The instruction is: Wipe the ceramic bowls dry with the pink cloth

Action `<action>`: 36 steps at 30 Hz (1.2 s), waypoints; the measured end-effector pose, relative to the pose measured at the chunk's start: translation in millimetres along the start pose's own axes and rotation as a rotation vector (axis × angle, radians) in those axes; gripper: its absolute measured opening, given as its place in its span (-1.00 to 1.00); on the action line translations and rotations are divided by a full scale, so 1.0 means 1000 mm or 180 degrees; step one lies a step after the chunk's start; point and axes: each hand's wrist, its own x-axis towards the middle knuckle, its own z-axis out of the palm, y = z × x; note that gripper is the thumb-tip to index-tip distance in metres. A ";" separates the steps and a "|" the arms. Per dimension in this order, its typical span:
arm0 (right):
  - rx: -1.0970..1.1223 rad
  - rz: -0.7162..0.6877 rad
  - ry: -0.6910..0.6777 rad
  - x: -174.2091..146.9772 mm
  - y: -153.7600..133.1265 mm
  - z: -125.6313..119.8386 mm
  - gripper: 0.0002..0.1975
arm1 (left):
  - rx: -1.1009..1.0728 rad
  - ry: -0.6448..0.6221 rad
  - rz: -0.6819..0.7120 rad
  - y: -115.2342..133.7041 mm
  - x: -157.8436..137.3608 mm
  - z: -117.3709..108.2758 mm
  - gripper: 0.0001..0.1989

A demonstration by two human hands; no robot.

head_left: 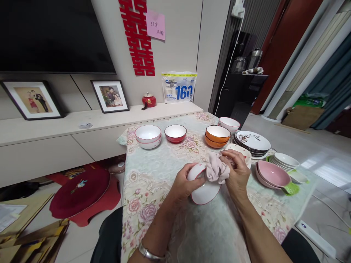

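My left hand (189, 180) grips the rim of a white bowl (205, 193) with a thin red edge, thumb on the inside, tilted above the table. A crumpled pale pink cloth (217, 168) is bunched in my right hand (237, 170), its fingers pinching it against the bowl's upper rim. Part of the bowl is hidden by the cloth and my fingers. Just beyond my right hand sits a cream dish (248, 155) with red marks. Farther back stand stacked orange bowls (216, 138), a red bowl (175, 134) and stacked white bowls (148, 137).
On the right are pink bowls (274, 174), small white bowls (286, 160), a stack of plates (253, 141) and another white bowl (229, 124). A flowered tablecloth (153, 175) covers the table. A red stool (82, 190) stands at left, and a power strip (315, 237) lies at right.
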 end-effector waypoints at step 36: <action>-0.0431 0.0849 -0.2126 -0.016 0.015 0.013 -0.76 | -0.1059 0.0665 0.0507 0.005 0.001 0.011 -0.31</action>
